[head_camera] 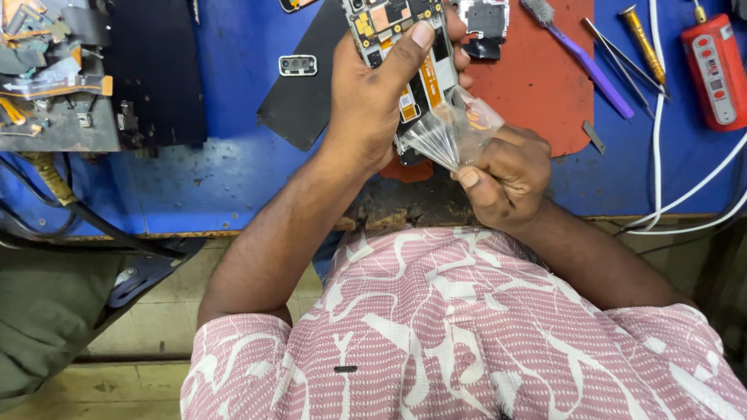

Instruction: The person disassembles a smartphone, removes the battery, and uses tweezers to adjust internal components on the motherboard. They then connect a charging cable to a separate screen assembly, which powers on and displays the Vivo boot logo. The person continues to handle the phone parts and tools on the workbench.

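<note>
— What are you holding there?

— I'm holding an opened phone (pixel 405 66) in my left hand (pixel 373 101), its insides facing up at me. My fingers are wrapping around its far edge and my thumb (pixel 412 43) is pressing across the circuit board, so that hand is closed tight on it. It's hanging just above the near edge of the blue bench (pixel 233 163), partly over the red mat (pixel 545 85).

— And the other hand?

— My right hand (pixel 506 175) is curled into a fist, pinching a strip of clear plastic film (pixel 455 132). The film is stretching taut from my fingers up to the lower end of the phone, wrinkling into a fan of creases.

— What's lying around you?

— A flat black panel (pixel 299 101) is lying just left of my wrist, with a small silver camera frame (pixel 298 65) beside its top corner. A purple brush (pixel 580 54) is lying across the top of the red mat. To the right of the mat, a pair of tweezers (pixel 618 54) and a yellow-handled screwdriver (pixel 642 43) are lying, then a white cable (pixel 661 132) is looping down past the bench edge, and a red device (pixel 716 70) is sitting at the far right. A heap of phone scraps (pixel 54 78) is piling up at the far left.
</note>
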